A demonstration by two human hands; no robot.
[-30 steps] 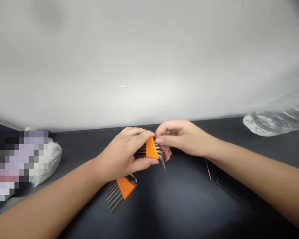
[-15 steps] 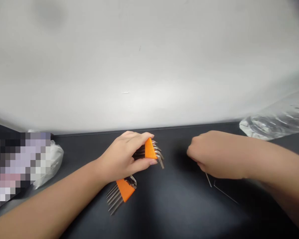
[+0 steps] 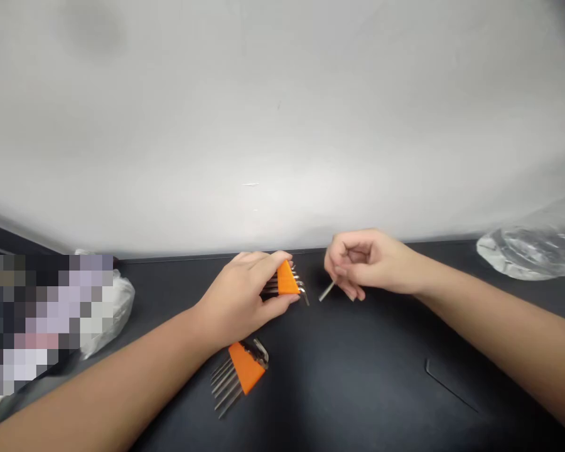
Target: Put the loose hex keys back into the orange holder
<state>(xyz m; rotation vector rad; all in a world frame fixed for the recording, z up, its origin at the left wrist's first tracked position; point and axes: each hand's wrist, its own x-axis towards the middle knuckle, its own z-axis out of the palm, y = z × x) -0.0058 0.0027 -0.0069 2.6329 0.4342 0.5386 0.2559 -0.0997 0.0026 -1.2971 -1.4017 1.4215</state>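
Note:
My left hand [image 3: 245,300] grips an orange holder of hex keys [image 3: 287,280] just above the dark table [image 3: 348,376], thumb below and fingers on top. My right hand [image 3: 365,262] is curled just right of it, pinching a single small hex key [image 3: 327,290] whose free end points down-left toward the holder. A second orange holder with several hex keys [image 3: 245,370] lies flat on the table below my left wrist. One thin loose hex key [image 3: 449,386] lies on the table under my right forearm.
A white wall [image 3: 282,125] rises right behind the table's back edge. Crumpled clear plastic [image 3: 532,248] sits at the far right. A white plastic bag [image 3: 115,301] and a blurred-out patch are at the left.
My right hand left the held holder, reached down to the loose keys at the right, and came back up pinching one key. One loose key remains there. My left hand stayed put.

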